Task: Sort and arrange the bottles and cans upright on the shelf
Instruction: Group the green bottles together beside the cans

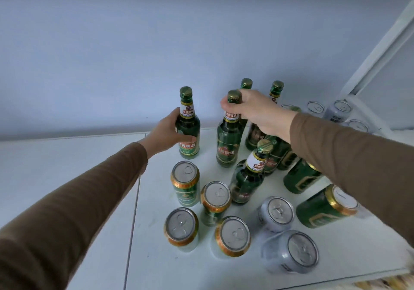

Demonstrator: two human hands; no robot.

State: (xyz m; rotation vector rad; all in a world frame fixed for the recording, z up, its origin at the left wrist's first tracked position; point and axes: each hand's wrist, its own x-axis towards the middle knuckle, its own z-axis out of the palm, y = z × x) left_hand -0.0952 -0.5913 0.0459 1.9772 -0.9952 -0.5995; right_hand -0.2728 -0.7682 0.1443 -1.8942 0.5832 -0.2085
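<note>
both hands on upright green bottles at the back of the shelf

your left hand (164, 134) grips the body of a green bottle (188, 130), fingers curled round it from the left side, thumb across the front label. that bottle stands upright on the white shelf (156, 256), toward its back edge. your right hand (257, 112) pinches the neck of a second green bottle (228, 141) just under the cap, fingers wrapped round it from the right. that one is upright too, just right of the first and apart from it; you cannot tell whether its base touches the shelf.

behind your right hand two more bottles (276, 90) stand near the back edge, partly hidden by your wrist. a nearer bottle (248, 175) with a white neck label stands in front of the second one, with further green bottles crowded to its right, half covered by your brown sleeve (349, 155).

toward the front edge four green cans (185, 183) with gold rims stand upright in a loose cluster. to their right two silver cans (276, 214) stand upright. two green cans (327, 206) lie on their sides near the right edge, under your right forearm. more silver cans (338, 110) sit in the back right corner by the white frame (376, 49).
</note>
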